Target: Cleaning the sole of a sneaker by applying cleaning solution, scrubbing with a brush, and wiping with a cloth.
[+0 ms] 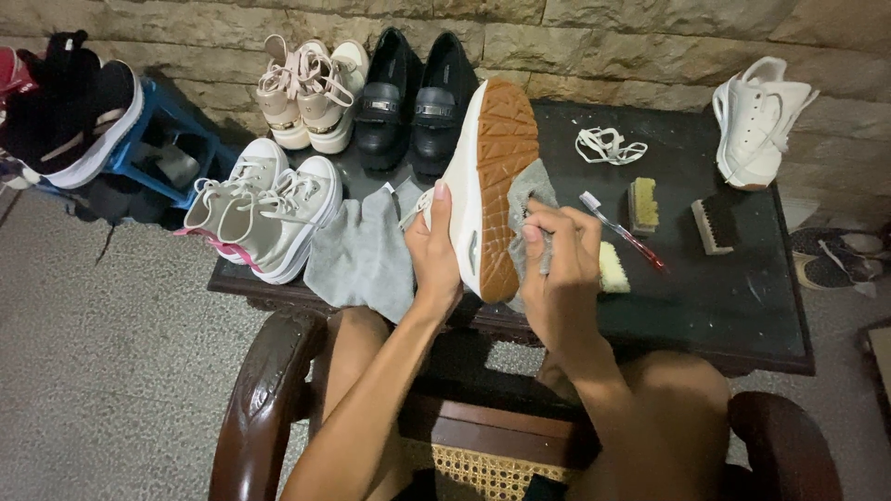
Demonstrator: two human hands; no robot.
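The person sits in a wooden chair (pixel 264 390) at a low dark table (pixel 742 306) and is at the wiping step: the left hand (pixel 434 255) is clamped on the side of a white sneaker (pixel 483 176), holding it up over the table's near edge with its tan gum sole turned toward the right. The right hand (pixel 557 269) is closed on a grey cloth (pixel 529 199) and presses it against the sole's edge. By the look of it, the next move calls for a steady grip from the left hand while the cloth is dragged along the sole's rim, and turning the shoe to reach unwiped parts.

Around them, a second grey cloth (pixel 362 255) lies on the table just beside the left wrist. To the right lie a toothbrush (pixel 622 232), a yellow sponge (pixel 612 269), 2 brushes (pixel 642 206) and loose white laces (pixel 605 146). The matching white shoe (pixel 756 121) leans against the stone wall. 3 pairs stand at the back and left: grey high-tops (pixel 269 209), beige laced sneakers (pixel 311 93) and black loafers (pixel 413 102). Nothing blocks the hands, though the toothbrush and sponge lie close to the right elbow's sweep.
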